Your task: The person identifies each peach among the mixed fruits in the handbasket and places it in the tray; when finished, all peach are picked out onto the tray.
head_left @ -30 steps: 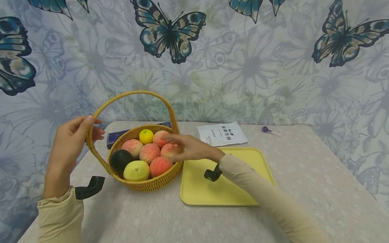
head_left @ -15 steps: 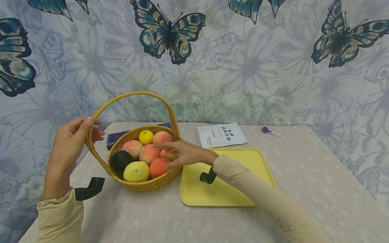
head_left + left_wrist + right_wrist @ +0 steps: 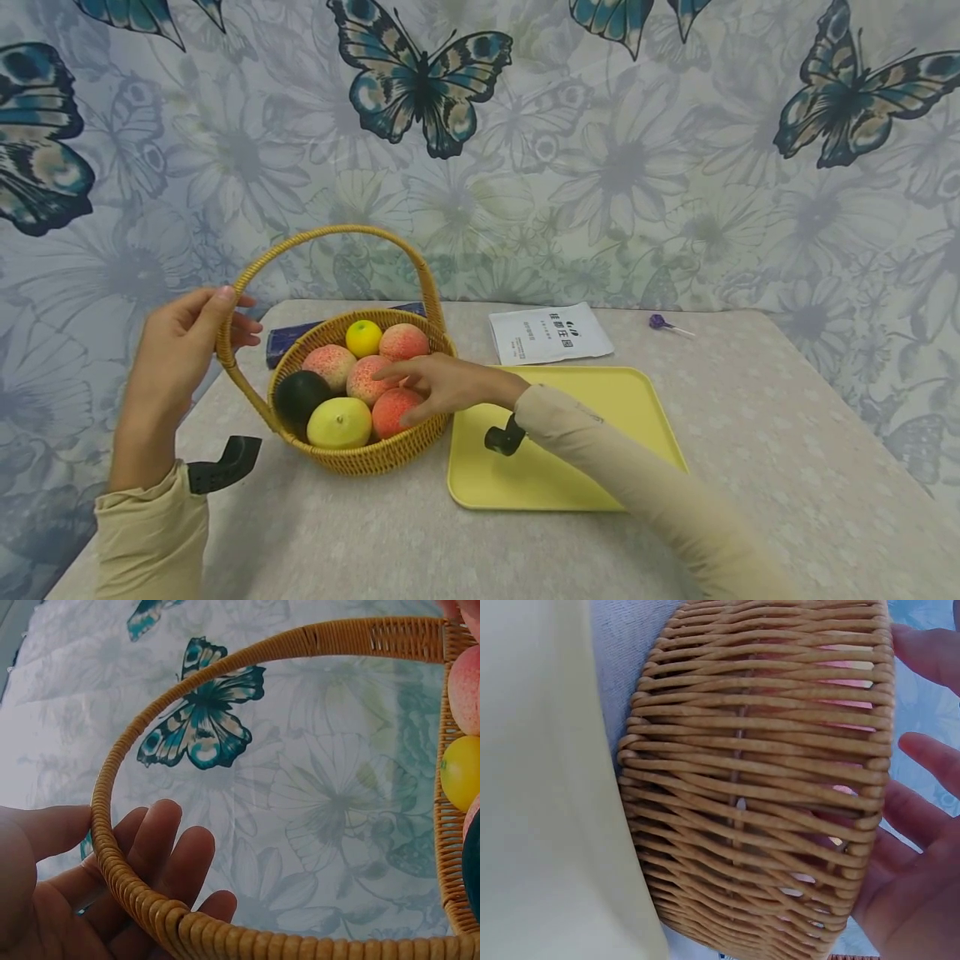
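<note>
A yellow wicker basket [image 3: 360,462] full of fruit stands left of centre in the head view. My left hand [image 3: 174,346] holds the left side of its tall handle [image 3: 337,231], thumb on the near side and fingers behind. My right hand [image 3: 450,382] reaches over the right rim, fingers spread above the peaches. Its fingertips lie over the middle peach [image 3: 366,379], and the thumb is at the front red peach [image 3: 393,410]. Another peach under this hand is mostly hidden. In the right wrist view the basket's woven wall [image 3: 757,765] covers much of the fruit.
A yellow tray [image 3: 555,492] lies right of the basket, beneath my right forearm. Behind it is a white printed packet [image 3: 551,333], with a purple lollipop [image 3: 657,322] farther right. A dark blue item [image 3: 283,342] lies behind the basket. A butterfly-patterned cloth [image 3: 622,167] hangs at the back.
My right hand has moved left and slightly down over the peaches, now covering the right-hand peach that showed earlier. The left hand keeps its place on the handle.
</note>
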`<state>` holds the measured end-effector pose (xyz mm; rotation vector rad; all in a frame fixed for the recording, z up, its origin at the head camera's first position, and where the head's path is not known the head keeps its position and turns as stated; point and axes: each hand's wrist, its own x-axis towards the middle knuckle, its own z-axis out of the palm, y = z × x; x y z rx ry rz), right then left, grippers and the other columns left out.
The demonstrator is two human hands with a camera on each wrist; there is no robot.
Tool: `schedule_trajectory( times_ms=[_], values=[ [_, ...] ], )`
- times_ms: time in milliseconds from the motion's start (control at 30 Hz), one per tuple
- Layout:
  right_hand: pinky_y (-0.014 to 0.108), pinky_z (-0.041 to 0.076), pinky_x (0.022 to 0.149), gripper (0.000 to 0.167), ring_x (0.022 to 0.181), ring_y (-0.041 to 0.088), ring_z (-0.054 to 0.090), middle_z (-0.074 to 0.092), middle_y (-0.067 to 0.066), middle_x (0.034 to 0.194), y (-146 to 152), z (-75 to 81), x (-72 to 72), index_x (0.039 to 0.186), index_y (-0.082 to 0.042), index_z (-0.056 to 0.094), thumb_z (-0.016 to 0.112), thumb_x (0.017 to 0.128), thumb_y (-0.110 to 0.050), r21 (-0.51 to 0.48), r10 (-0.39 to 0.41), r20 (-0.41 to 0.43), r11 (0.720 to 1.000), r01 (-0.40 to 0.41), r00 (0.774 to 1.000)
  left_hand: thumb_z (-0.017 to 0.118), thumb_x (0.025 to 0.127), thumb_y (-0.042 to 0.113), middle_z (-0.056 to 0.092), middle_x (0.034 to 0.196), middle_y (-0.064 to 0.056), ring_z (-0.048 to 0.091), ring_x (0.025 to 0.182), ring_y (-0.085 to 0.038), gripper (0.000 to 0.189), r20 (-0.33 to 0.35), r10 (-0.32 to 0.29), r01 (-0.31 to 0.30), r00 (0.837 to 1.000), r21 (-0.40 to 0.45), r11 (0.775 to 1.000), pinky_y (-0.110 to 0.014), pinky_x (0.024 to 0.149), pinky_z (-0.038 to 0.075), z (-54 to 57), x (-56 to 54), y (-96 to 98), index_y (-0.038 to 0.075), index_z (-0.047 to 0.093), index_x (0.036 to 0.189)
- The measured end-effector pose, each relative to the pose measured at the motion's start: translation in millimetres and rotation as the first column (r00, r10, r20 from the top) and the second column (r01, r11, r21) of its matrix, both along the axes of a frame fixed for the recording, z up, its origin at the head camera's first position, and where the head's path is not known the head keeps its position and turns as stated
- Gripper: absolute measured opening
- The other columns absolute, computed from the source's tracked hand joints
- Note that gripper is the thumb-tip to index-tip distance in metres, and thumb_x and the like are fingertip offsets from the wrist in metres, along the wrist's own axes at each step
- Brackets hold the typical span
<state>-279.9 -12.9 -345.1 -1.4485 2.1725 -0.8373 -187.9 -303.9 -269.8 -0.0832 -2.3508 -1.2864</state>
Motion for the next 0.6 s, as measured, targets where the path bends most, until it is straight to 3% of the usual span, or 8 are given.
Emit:
schedule_trajectory(
  times_ms=[133,333,600],
  values=[
    [0.029,0.043,0.102,0.065,0.123,0.019,0.053,0.048,0.003,0.143,-4.3,0.2,-0.3,0.144,-0.014,0.043,0.072,0.086,-0.021,0.04,0.009,-0.053,0.999,-0.007,0.999,0.045,0.101,0.039,0.066,0.079,0.011,0.065,0.073,-0.005,0.038,0.003,0.003,-0.003,1.0,-0.003,1.0,-0.013,0.067,0.051,0.1,0.3,-0.1,0.006,0.063,0.108],
    [0.022,0.042,0.093,0.055,0.107,0.009,0.05,0.055,0.002,0.135,-11.6,0.2,-1.2,0.136,-0.01,0.052,0.072,0.086,-0.022,0.07,0.053,-0.14,0.997,-0.044,0.989,0.045,0.101,0.04,0.066,0.079,0.012,0.066,0.072,-0.005,0.039,0.01,0.011,-0.011,1.0,-0.018,1.0,-0.012,0.068,0.05,0.2,0.5,-0.7,0.007,0.062,0.11],
    [0.02,0.036,0.102,0.047,0.122,0.007,0.049,0.057,-0.003,0.132,-19.6,3.3,0.5,0.131,-0.016,0.058,0.071,0.088,-0.029,0.175,0.055,-0.245,0.985,-0.011,0.968,0.045,0.101,0.039,0.067,0.079,0.011,0.066,0.072,-0.006,0.038,0.002,-0.003,0.003,1.0,-0.004,1.0,-0.013,0.067,0.051,-0.7,-0.2,-1.4,0.007,0.063,0.11]
  ],
)
